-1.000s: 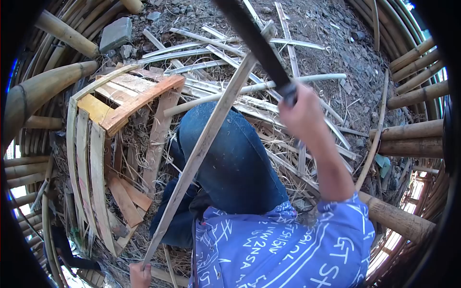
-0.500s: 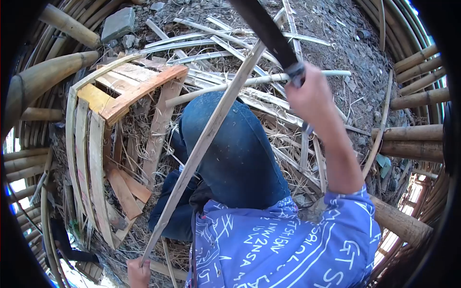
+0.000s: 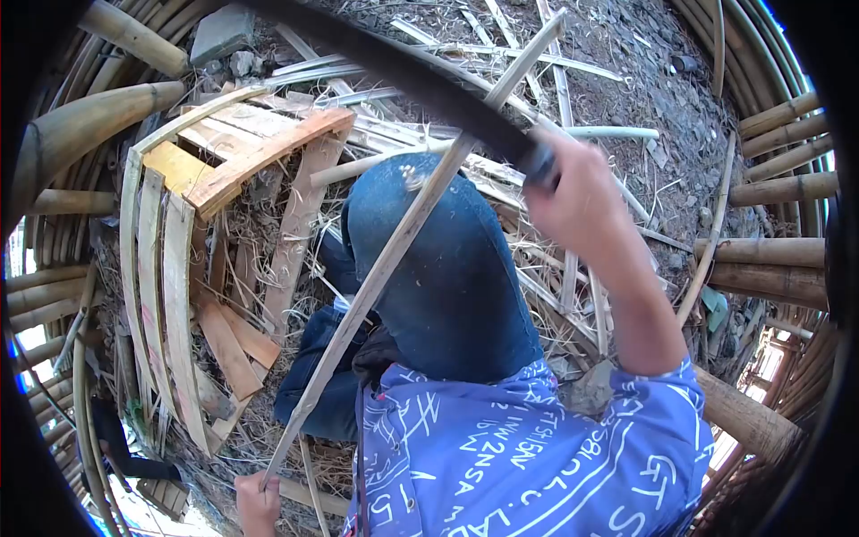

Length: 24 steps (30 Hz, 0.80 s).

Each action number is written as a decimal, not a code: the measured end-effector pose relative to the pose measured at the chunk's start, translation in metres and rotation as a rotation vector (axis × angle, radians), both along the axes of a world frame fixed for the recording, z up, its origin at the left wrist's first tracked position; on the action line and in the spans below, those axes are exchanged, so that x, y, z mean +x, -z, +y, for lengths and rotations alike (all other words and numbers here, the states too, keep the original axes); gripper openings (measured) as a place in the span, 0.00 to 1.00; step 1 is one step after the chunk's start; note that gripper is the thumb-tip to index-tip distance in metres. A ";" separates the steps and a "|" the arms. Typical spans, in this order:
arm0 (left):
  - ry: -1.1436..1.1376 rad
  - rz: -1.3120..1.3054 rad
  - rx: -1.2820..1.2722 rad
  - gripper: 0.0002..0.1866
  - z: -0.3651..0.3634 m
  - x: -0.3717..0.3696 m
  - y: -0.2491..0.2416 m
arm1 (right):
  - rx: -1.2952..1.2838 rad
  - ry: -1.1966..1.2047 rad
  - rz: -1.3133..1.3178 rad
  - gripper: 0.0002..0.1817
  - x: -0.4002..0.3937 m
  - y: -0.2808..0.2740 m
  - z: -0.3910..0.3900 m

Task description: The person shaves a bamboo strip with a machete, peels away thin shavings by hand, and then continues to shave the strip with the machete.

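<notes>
A long dark machete (image 3: 403, 76) is gripped by its handle in my right hand (image 3: 580, 190), its blade slanting up and left. The blade passes over or against the upper part of a long pale wooden strip (image 3: 358, 309); whether they touch is unclear. My left hand (image 3: 258, 503) is closed round the strip's lower end at the bottom left. The strip runs diagonally across my raised knee (image 3: 438, 259) in dark jeans.
A curved slatted wooden frame (image 3: 179, 304) with orange-brown boards lies on the left. Cut strips (image 3: 573, 67) and shavings cover the stony ground. Bamboo poles (image 3: 765, 251) line both sides. Dark sleeves or legs, possibly a person's, show at the lower left.
The machete has swung down and left, from steep to a flatter slant across the strip. My right hand has lowered slightly. The strip's upper end now shows further up and right.
</notes>
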State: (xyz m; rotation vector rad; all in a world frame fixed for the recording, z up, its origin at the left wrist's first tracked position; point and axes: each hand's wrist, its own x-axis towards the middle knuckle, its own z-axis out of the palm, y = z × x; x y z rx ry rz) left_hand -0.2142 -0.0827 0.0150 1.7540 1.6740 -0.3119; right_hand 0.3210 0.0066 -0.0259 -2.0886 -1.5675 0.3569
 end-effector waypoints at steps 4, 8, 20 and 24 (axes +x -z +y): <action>-0.015 -0.002 -0.002 0.23 -0.001 0.014 -0.003 | -0.058 0.195 0.143 0.09 -0.008 -0.005 0.003; -0.035 -0.123 -0.041 0.20 -0.016 -0.013 0.020 | -0.078 -0.002 0.108 0.12 -0.018 -0.007 -0.011; 0.010 0.043 -0.012 0.21 -0.004 0.023 -0.005 | -0.081 0.144 -0.106 0.10 -0.010 -0.013 -0.016; 0.015 0.068 0.281 0.22 -0.011 0.035 -0.004 | -0.055 0.122 0.009 0.16 -0.031 -0.004 -0.019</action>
